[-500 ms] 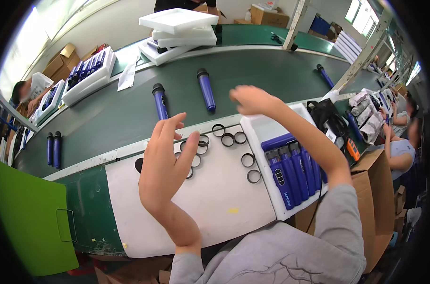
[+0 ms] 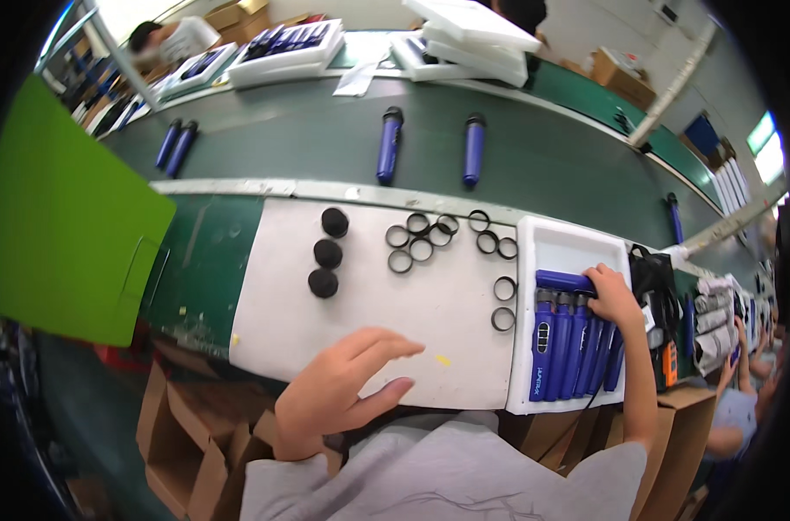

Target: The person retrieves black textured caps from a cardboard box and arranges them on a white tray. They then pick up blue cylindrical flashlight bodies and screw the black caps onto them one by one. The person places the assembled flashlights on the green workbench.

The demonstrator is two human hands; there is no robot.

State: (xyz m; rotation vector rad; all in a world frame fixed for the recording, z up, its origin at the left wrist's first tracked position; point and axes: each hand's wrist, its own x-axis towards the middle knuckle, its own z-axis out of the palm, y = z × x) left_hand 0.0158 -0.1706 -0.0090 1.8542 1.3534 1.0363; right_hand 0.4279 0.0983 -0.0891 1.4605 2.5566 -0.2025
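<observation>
My right hand is at the white foam tray. Its fingers close on the right end of a blue microphone handle lying crosswise there. Below it, several more blue microphone handles stand side by side in the tray. Over the near part of the white sheet hovers my left hand, open, thumb and fingers apart and holding nothing. Black rings lie scattered along the sheet's far and right sides. Three round black foam caps form a column at its left.
Two blue microphones lie on the green belt beyond the sheet, with two more at left. A green panel rises at far left. A black bag and an orange device are right of the tray. Cardboard boxes stand below.
My right hand has come back from above the belt to the handle in the tray. My left hand has drawn nearer, uncovering the foam caps. The view has shifted.
</observation>
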